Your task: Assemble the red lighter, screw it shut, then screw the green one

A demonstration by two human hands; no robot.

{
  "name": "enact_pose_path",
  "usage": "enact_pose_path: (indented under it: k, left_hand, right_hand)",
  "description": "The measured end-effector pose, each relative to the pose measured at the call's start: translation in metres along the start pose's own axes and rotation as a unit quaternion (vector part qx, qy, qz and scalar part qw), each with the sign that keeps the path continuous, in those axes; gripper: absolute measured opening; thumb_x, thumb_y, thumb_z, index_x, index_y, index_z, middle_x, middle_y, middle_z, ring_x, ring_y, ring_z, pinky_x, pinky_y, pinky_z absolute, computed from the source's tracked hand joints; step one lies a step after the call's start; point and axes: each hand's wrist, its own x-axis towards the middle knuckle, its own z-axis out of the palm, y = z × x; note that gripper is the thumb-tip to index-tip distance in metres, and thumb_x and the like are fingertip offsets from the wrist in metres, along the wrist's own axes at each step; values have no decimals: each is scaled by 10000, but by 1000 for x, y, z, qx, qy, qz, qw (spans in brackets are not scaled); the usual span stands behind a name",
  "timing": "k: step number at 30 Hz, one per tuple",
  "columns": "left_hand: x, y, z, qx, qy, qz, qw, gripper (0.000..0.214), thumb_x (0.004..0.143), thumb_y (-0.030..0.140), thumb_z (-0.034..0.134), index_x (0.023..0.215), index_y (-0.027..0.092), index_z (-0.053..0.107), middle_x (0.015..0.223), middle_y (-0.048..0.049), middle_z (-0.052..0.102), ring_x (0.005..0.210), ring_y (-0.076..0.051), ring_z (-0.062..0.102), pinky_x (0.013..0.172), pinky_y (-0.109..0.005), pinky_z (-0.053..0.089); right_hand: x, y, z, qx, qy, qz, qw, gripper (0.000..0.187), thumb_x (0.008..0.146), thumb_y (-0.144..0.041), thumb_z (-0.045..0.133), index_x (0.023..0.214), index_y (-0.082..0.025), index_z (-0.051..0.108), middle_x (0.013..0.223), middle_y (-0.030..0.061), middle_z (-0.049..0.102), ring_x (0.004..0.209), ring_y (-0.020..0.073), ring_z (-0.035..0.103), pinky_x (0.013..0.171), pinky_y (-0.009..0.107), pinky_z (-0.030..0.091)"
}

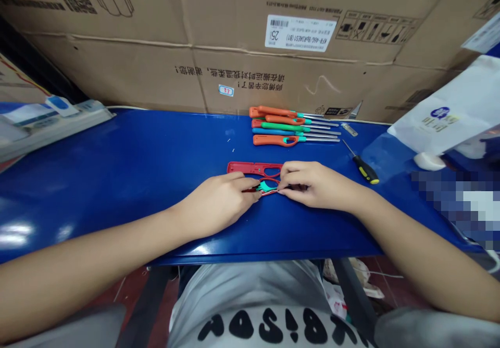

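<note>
Between my hands, low over the blue table, is an opened red lighter half [269, 192] with a teal trigger [266, 186] in it. My left hand [222, 199] grips its left end, thumb and fingers pinched together. At the other end my right hand [308, 184] pinches the part near the trigger; the fingers hide what lies under them. Just beyond, a second red casing half [250, 168] lies flat, its right end partly behind my right hand.
Several long-necked lighters [277, 140] lie together at the back, beside a small clear piece [349, 129]. A screwdriver [365, 170] rests to the right, near a white bag [449, 108]. A large cardboard box [156, 66] walls off the far edge. A power strip [58, 129] is at left.
</note>
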Motion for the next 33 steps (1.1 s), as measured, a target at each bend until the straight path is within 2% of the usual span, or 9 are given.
enact_pose_path:
  k: [7,10,20,25,33]
  left_hand:
    - [-2,-4,1,-44,44,-17,998,281,1031,246,520,990,219,797,1136,-60,771,942,-219,752,807,-316,586]
    - [-2,-4,2,-52,50,-17,997,250,1021,257,549,982,227,794,1115,-40,775,941,-212,751,799,-302,573]
    - [-1,-6,6,-67,40,-31,997,198,995,257,596,959,219,786,1151,-41,717,973,-208,715,802,-312,550]
    - [-1,-7,7,-77,41,-37,995,178,986,245,608,1021,219,781,1159,-49,701,985,-206,703,805,-311,557]
    - [-1,-7,7,-76,42,-34,996,173,982,243,613,1007,223,782,1148,-49,700,956,-200,700,788,-305,551]
  right_hand:
    - [0,1,-1,-5,24,-11,1000,87,940,-184,609,907,-184,689,963,58,676,817,151,643,737,269,496]
    - [1,1,-2,-9,18,-12,1000,99,949,-189,599,906,-187,688,970,61,685,851,161,657,778,278,500]
    - [-2,4,0,-20,19,-11,1000,109,952,-189,605,941,-186,713,1036,60,682,884,164,660,805,286,500]
    - [-1,4,-1,-14,21,-9,1000,91,947,-183,610,955,-186,700,1017,61,680,865,164,652,777,282,499]
    - [-1,4,0,-5,17,-10,1000,111,955,-189,603,957,-175,713,1011,71,683,868,165,658,800,291,509]
